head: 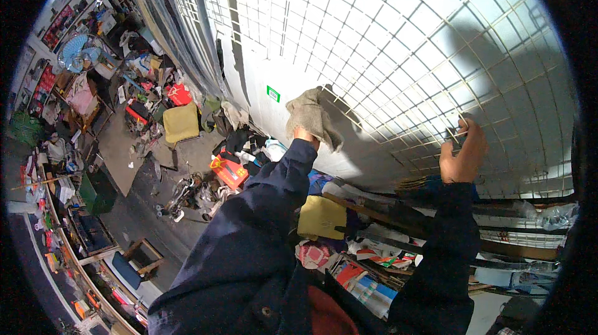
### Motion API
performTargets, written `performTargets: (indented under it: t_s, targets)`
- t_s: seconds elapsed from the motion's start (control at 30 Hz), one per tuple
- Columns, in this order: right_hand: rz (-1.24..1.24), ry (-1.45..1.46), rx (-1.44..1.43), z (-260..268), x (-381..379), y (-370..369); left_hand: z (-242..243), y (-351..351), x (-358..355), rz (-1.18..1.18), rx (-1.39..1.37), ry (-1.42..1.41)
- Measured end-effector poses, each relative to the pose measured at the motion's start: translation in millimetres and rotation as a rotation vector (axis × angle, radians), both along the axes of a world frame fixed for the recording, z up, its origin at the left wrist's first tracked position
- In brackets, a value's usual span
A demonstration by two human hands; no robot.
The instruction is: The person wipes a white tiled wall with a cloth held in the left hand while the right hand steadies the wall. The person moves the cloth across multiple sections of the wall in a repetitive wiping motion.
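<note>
A white wire grid panel (397,50) stands before a pale wall, its bars throwing dark shadow lines. My left hand (306,135) is mostly hidden beneath a beige cloth (306,110), which it holds against the panel's lower left edge. One end of the cloth hangs loose on the right. Farther right, my right hand (467,155) has its thumb and fingers curled about the wires of the same panel. Both arms reach forward in dark sleeves.
A yellow-seated stool (181,122), a red box (229,170) and a heap of metal parts (184,195) clutter the floor at left. Below my arms are a yellow pad (322,217) and stacked boards (373,283). A blue fan (79,52) stands farther off.
</note>
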State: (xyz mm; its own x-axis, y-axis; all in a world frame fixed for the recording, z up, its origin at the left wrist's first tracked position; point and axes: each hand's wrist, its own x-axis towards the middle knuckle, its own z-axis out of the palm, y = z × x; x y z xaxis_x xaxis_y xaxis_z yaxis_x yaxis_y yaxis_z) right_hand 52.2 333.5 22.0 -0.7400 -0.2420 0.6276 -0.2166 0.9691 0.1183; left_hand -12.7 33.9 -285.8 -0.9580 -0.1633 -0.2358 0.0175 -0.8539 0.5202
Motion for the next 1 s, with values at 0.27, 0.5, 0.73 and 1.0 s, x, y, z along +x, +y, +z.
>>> performTargets:
  t_s: [0.27, 0.5, 0.73, 1.0]
  targets:
    - [-0.058, 0.014, 0.025, -0.7, 3.4, -3.1, 42.8, -73.7, -48.2, 0.097, -2.387, -0.125]
    - [0.035, 0.047, -0.054, 3.1, 1.5, -9.2, 87.1, -77.5, -56.9, 0.031, -2.526, 0.11]
    - [0.012, 0.002, -0.121, 8.8, 1.6, -16.1, 36.2, -69.4, -109.4, -0.458, -1.959, 0.061]
    - [0.018, -0.013, -0.122, 4.7, 0.1, -12.3, -52.0, -57.3, -41.1, -0.146, -1.202, -0.143]
